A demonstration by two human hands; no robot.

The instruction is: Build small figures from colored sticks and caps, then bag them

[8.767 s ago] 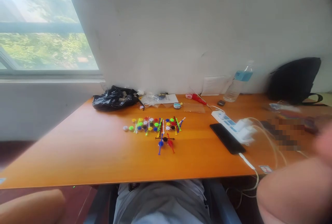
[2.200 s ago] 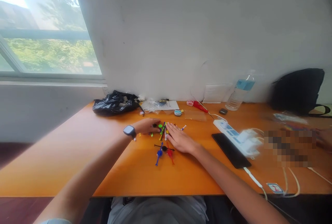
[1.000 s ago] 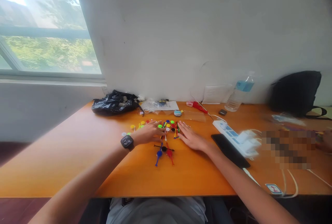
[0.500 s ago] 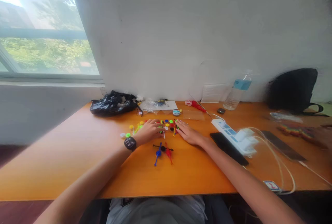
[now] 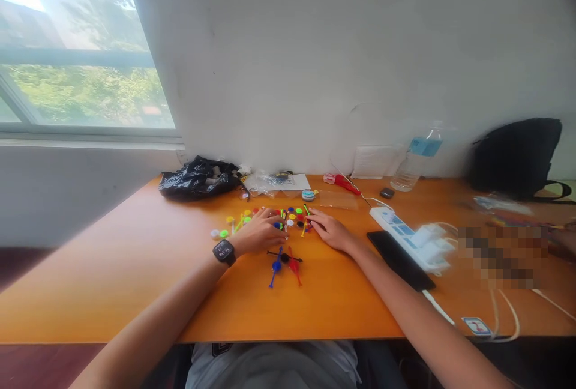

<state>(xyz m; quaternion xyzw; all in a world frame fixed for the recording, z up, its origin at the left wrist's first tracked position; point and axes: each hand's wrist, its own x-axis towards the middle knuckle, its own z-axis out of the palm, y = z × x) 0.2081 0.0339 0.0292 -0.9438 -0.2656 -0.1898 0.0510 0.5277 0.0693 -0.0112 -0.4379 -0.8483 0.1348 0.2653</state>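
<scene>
My left hand (image 5: 262,231), with a dark watch at the wrist, reaches over small coloured plastic pieces, its fingers bent and apart. Close under its fingertips lies a white stick-shaped piece (image 5: 286,230), and whether they touch is unclear. On the other side of the pile my right hand (image 5: 329,229) has its fingers drawn together at a green stick piece (image 5: 306,209); what lies between the fingertips is hidden. Nearer to me, a blue stick (image 5: 276,266), a black stick (image 5: 284,257) and a red stick (image 5: 294,266) lie crossed, each with a round disc at its middle.
Loose discs (image 5: 224,233) lie left of my left hand. A black plastic bag (image 5: 198,179) and a red tool handle (image 5: 345,184) are behind. Rightward are a black phone (image 5: 400,260), a white power strip (image 5: 393,227), a water bottle (image 5: 416,158) and a blurred person's hand.
My right hand's fingers have drawn together and bent from a flatter, spread pose. My left hand stays over the pile with its fingers slightly shifted. The whole view has moved slightly.
</scene>
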